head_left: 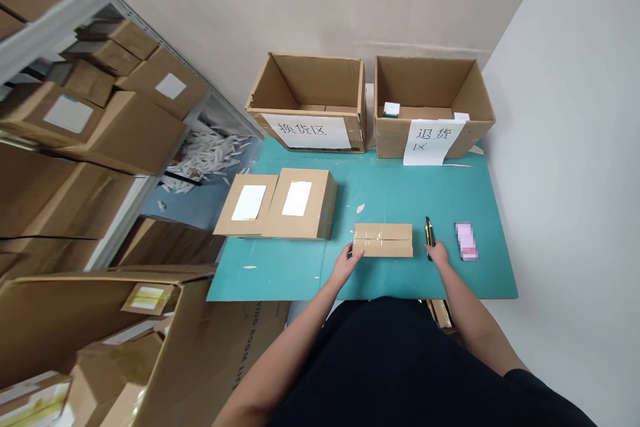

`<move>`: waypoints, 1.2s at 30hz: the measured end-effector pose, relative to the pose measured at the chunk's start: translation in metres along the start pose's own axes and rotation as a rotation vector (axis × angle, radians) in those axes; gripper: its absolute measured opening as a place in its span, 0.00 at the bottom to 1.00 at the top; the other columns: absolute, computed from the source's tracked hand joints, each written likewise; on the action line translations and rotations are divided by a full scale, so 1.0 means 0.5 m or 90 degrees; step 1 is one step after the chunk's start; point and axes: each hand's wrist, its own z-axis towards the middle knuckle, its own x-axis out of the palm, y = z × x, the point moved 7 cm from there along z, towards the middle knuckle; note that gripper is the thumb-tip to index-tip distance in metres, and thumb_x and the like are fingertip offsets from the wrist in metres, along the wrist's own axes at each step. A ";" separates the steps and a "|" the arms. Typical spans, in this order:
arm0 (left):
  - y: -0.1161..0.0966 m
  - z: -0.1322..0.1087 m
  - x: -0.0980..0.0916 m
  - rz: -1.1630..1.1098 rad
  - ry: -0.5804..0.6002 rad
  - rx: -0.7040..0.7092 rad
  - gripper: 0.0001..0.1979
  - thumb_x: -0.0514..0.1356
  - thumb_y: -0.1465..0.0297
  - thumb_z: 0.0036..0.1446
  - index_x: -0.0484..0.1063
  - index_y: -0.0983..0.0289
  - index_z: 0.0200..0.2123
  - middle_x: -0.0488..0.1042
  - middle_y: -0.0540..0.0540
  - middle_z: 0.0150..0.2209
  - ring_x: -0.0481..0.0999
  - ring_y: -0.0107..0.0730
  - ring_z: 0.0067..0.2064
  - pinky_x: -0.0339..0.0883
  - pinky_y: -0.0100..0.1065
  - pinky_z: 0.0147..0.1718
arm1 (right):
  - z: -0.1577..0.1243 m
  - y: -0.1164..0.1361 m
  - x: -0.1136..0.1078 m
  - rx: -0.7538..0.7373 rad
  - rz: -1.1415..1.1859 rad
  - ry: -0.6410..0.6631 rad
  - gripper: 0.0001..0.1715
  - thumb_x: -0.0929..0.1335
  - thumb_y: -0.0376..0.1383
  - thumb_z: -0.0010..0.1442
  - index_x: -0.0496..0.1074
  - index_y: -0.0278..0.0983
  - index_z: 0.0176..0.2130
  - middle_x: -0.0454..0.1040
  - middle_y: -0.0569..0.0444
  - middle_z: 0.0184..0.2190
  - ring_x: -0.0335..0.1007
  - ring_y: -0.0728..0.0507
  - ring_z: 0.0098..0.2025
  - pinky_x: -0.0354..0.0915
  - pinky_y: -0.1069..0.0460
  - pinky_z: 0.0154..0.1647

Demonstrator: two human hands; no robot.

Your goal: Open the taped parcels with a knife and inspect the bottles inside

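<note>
Small taped carton [383, 240] lies flat on the teal surface [280, 275], near the front edge. Our left hand [347, 264] has its fingers [357, 252] open against the carton's left end, no grip. Right hand [438, 253] is at the box cutter [429, 232]; we can't tell if those fingers are closed on it. Carton looks light and stiff, taped top likely slick, so we'd take it by both ends, clear of the seam. Pink packet [466, 241], blurred, lies just right of the cutter.
</note>
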 end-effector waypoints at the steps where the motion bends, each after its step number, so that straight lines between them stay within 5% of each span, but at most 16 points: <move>1: 0.000 0.000 0.000 -0.002 0.000 0.000 0.37 0.66 0.47 0.49 0.68 0.64 0.56 0.73 0.66 0.58 0.77 0.49 0.54 0.68 0.47 0.56 | -0.004 0.007 0.003 0.001 0.022 0.016 0.16 0.73 0.45 0.50 0.72 0.37 0.33 0.77 0.49 0.24 0.79 0.37 0.31 0.73 0.46 0.33; 5: 0.000 -0.001 0.002 -0.013 -0.008 -0.004 0.36 0.67 0.47 0.48 0.70 0.64 0.55 0.74 0.65 0.57 0.77 0.49 0.53 0.69 0.48 0.55 | -0.044 0.043 0.008 -0.024 0.127 0.072 0.21 0.70 0.50 0.54 0.69 0.37 0.38 0.74 0.57 0.20 0.75 0.42 0.21 0.72 0.49 0.22; 12: -0.007 -0.012 0.015 -0.049 -0.013 0.013 0.34 0.67 0.51 0.51 0.69 0.63 0.56 0.73 0.64 0.59 0.74 0.50 0.58 0.65 0.46 0.58 | -0.137 0.146 -0.017 -0.150 0.171 0.128 0.30 0.68 0.52 0.56 0.65 0.38 0.51 0.77 0.54 0.31 0.73 0.44 0.24 0.70 0.51 0.21; 21: -0.003 -0.008 0.033 -0.082 -0.035 0.010 0.30 0.67 0.53 0.51 0.72 0.63 0.54 0.76 0.61 0.56 0.74 0.48 0.57 0.65 0.46 0.58 | -0.233 0.332 0.037 -0.502 -0.167 0.283 0.24 0.66 0.41 0.64 0.71 0.47 0.59 0.78 0.51 0.53 0.74 0.35 0.53 0.69 0.43 0.53; 27: -0.004 -0.012 0.040 -0.102 -0.056 0.022 0.28 0.67 0.54 0.51 0.73 0.63 0.52 0.77 0.61 0.55 0.74 0.49 0.57 0.64 0.46 0.58 | -0.246 0.372 0.085 -0.629 -0.335 0.370 0.29 0.67 0.36 0.63 0.69 0.51 0.62 0.80 0.51 0.46 0.76 0.38 0.45 0.69 0.47 0.49; 36: -0.006 -0.015 0.045 -0.106 -0.052 0.018 0.28 0.66 0.54 0.52 0.73 0.63 0.52 0.76 0.61 0.55 0.74 0.49 0.57 0.63 0.46 0.59 | -0.261 0.386 0.103 -0.737 -0.509 0.390 0.33 0.63 0.34 0.66 0.62 0.55 0.66 0.77 0.53 0.41 0.75 0.42 0.38 0.67 0.51 0.40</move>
